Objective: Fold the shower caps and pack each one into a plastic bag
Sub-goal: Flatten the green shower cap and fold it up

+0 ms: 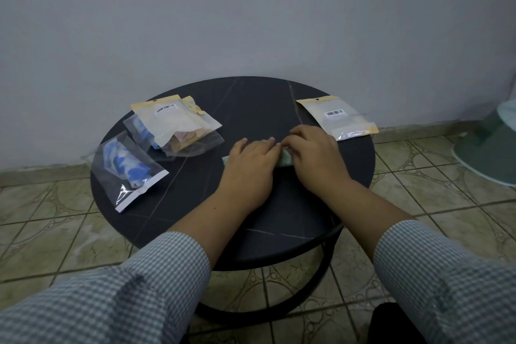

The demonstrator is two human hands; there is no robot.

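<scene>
A pale green shower cap [286,160], folded into a narrow strip, lies in the middle of the round dark table [251,109]. Most of it is hidden under my hands. My left hand [251,167] lies flat on its left part, fingers straight and pressing down. My right hand [315,156] sits on its right end with fingers curled over the fold, gripping it. A flat plastic bag [337,117] with a barcode label lies just beyond my right hand.
At the table's left lies a packed bag [128,170] holding a blue-and-white cap. Behind it is a pile of bags [173,126] with caps inside. A pale green fan base [491,148] stands on the tiled floor to the right. A wall is close behind.
</scene>
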